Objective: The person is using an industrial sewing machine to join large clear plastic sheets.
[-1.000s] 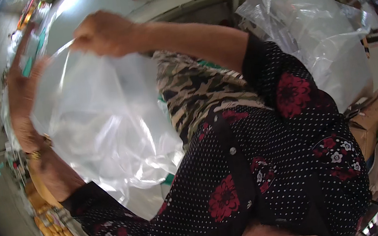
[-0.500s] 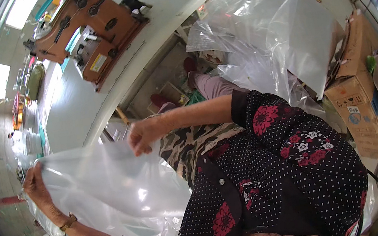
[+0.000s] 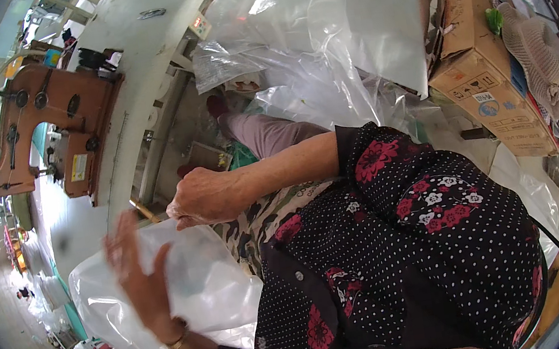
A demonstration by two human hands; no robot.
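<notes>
A large clear plastic sheet [image 3: 201, 276] hangs over my lap and spreads to the left, below the table edge. My right hand [image 3: 206, 197] is closed at the sheet's upper edge, with the fingers curled down and the edge apparently pinched in them. My left hand [image 3: 138, 271], with a band at its wrist, is raised over the left part of the sheet. Its fingers are stretched out and apart, somewhat blurred, and nothing shows in them. A camouflage-patterned cloth [image 3: 284, 209] covers my lap under the right forearm.
A brown sewing machine [image 3: 47, 127] stands on the pale worktable [image 3: 136, 48] at the upper left, with small metal snips [image 3: 152, 13] farther back. More clear plastic sheeting [image 3: 373, 28] lies in a pile at the far right. Beside it are a cardboard box [image 3: 487, 90] and a woven hat [image 3: 538, 56].
My left hand has let go of the sheet's left corner and moved right, its fingers now spread. The sheet has sagged and bunched. The whole view has turned, shifting the sewing machine leftward.
</notes>
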